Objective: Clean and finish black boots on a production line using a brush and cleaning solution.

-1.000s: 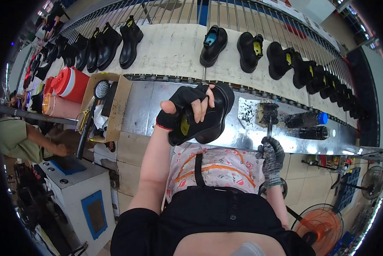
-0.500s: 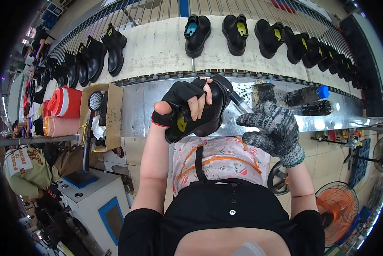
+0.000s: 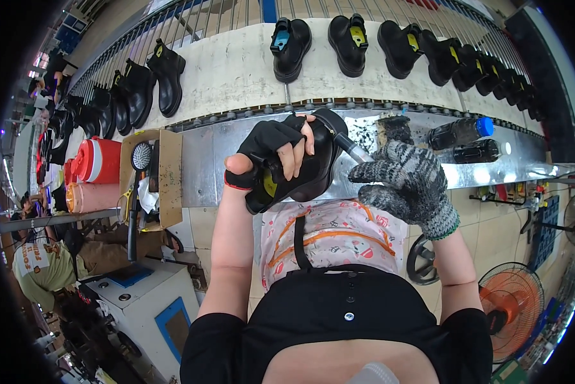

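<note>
My left hand, in a black glove with bare fingertips, grips a black boot tilted over the near edge of the metal bench. Its yellow lining shows near my wrist. In a grey knitted glove, my right hand closes on a pen-like tool with a clear barrel and a black end. That end meets the boot at the sole edge, though exact contact is hard to make out. Beyond the right hand lies a dark, stained block on a black-spotted patch of the bench.
Black boots stand in a row along the pale belt behind the bench. Two dark bottles lie at right. A cardboard box with a round-headed brush and red jugs are at left. An orange fan stands lower right.
The tool and my right hand have shifted slightly up and left along the boot. Boots on the belt sit a little farther left. My left hand keeps its grip.
</note>
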A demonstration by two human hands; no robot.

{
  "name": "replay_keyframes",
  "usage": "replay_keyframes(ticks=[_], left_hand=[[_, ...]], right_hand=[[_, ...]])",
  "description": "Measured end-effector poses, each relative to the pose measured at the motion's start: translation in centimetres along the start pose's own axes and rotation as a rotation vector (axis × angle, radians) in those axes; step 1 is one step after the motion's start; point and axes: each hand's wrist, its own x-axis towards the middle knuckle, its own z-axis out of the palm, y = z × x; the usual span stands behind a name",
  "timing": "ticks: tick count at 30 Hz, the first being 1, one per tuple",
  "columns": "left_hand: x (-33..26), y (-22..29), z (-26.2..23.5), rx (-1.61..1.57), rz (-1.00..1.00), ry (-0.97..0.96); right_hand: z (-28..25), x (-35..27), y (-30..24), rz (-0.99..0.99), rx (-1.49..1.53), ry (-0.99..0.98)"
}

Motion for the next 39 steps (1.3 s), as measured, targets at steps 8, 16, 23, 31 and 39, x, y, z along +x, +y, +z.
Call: replay_keyframes(ticks=[8,16,23,31,39], left_hand=[[-0.2,0.2,-0.3,0.056,-0.002,0.071],[-2.5,-0.7,-3.8,-0.101,0.051,0.204],[-4.2,-2.0,-6.1,-0.237,0.177,0.342],[-6.0,-3.1,-9.0,-0.388,0.239,0.392],[-8.5,-4.5,-11.2,-0.536,0.150,0.593]], right_hand=[[-0.5,2.1,-0.3,-0.062,-0.177,-0.008],[5.3,2.4,-0.6,0.001,-0.107,0.057],[7.5,4.1,-0.7,-0.104,0.140,0.098],[11.8,3.2,-0.2,-0.029,0.455,0.069],[12.9,2.0,0.4,0.157,0.835,-0.056]])
